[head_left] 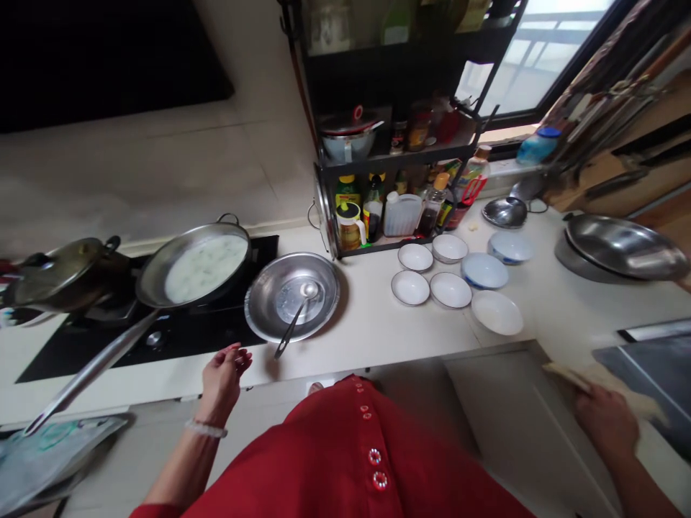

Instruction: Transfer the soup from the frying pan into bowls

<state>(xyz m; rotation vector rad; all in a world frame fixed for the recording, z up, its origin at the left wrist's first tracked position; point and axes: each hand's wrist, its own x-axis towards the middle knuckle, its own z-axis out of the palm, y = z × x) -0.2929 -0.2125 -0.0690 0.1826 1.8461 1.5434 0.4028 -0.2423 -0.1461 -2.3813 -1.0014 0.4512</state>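
Note:
My left hand (225, 370) hangs over the counter's front edge, fingers curled in, with nothing visible in them. Just beyond it rests a metal basin (259, 311) with a ladle (292, 327) lying inside, its dark handle over the rim. To the left, a long-handled frying pan (154, 277) on the hob holds a white soupy liquid with green bits (206, 267). At the far right, my right hand (607, 417) is closed on a beige cloth (566, 375), slightly blurred, by the counter edge near the sink. Several bowls (450, 290) stand in a group on the counter.
A lidded pot (65, 270) sits on the hob's left side (178, 334). Behind the bowls is a black rack (389, 162) with bottles and jars. Stacked metal basins (620, 244) and a metal strainer or ladle (506, 211) lie right. A plastic bag (54, 460) is lower left.

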